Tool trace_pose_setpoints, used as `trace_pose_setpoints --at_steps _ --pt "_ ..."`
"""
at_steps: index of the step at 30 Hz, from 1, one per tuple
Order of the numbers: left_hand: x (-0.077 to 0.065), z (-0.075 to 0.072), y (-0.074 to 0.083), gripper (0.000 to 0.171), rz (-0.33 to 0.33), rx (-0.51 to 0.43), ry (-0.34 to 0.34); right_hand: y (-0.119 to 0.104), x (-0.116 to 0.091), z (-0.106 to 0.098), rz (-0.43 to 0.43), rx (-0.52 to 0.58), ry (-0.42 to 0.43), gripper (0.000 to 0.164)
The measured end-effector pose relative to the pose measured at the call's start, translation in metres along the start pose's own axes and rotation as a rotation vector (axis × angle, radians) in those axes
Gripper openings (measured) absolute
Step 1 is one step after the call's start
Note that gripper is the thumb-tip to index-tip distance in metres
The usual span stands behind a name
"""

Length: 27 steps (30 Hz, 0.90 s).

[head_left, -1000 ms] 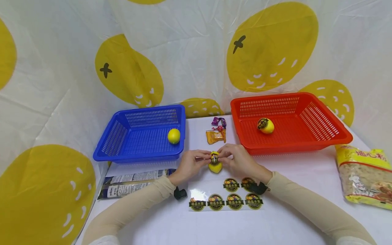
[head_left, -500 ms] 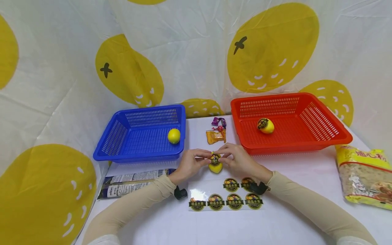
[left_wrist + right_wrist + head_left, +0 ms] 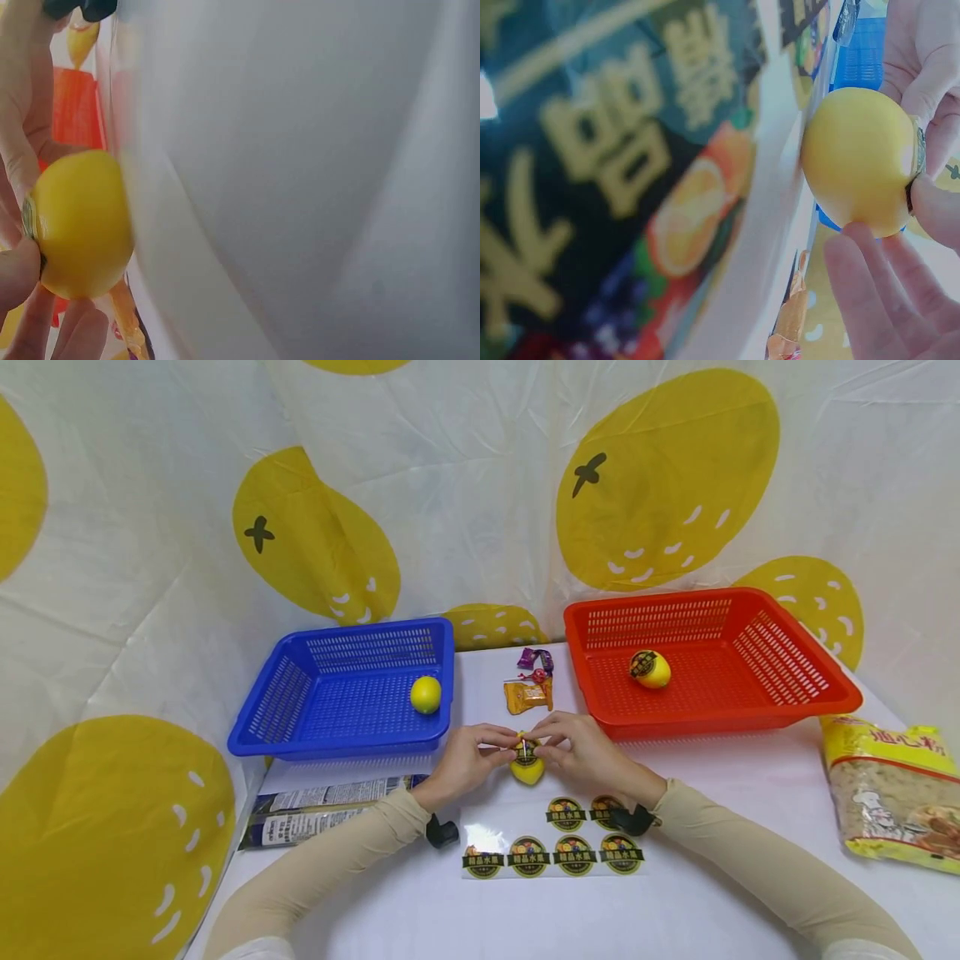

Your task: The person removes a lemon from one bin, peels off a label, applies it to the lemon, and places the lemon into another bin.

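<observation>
A yellow lemon [image 3: 529, 772] rests on the white table between both hands, with a round black-and-gold sticker [image 3: 527, 752] on its upper side. From the left, my left hand [image 3: 465, 767] holds the lemon, its thumb at the sticker's edge and its fingertips on the far side. My right hand [image 3: 588, 758] does likewise from the right; its thumb [image 3: 939, 210] presses the sticker's edge in the right wrist view. Just in front lies a clear sheet [image 3: 517, 823] bearing several more of these stickers, one partly covered by the right wrist's camera.
A blue basket [image 3: 341, 745] at the back left contains one plain lemon [image 3: 426, 694]. The red basket [image 3: 712, 720] at the back right has a stickered lemon [image 3: 657, 671]. Wrapped sweets [image 3: 528, 695] lie between them. Long packets [image 3: 322, 812] lie left, a pasta bag [image 3: 892, 793] right.
Fingertips of both hands have shifted slightly on the sticker, which looks flatter on the lemon than a second ago. The lemon and both arms stay in place.
</observation>
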<state>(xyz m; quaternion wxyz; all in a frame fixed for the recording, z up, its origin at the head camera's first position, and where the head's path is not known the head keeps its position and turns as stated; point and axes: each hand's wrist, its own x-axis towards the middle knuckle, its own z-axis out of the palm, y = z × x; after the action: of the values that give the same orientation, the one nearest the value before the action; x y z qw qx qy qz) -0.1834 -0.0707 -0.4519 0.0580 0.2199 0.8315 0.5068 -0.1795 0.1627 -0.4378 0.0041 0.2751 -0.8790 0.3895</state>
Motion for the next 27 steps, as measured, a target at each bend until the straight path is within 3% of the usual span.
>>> trace_pose_setpoints --at_steps 6,21,27 --pt "-0.0017 0.0013 -0.0004 0.023 -0.001 0.020 0.021 0.0017 0.0002 0.0012 -0.027 0.015 0.044 0.019" --pt "-0.0014 0.0054 -0.0020 0.022 -0.001 -0.010 0.079 0.0021 0.0018 0.0029 -0.031 0.011 0.060 0.020" --pt "-0.0033 0.0062 -0.0013 0.022 -0.023 -0.018 0.057 0.0008 -0.0014 0.0033 -0.002 0.025 0.035 0.017"
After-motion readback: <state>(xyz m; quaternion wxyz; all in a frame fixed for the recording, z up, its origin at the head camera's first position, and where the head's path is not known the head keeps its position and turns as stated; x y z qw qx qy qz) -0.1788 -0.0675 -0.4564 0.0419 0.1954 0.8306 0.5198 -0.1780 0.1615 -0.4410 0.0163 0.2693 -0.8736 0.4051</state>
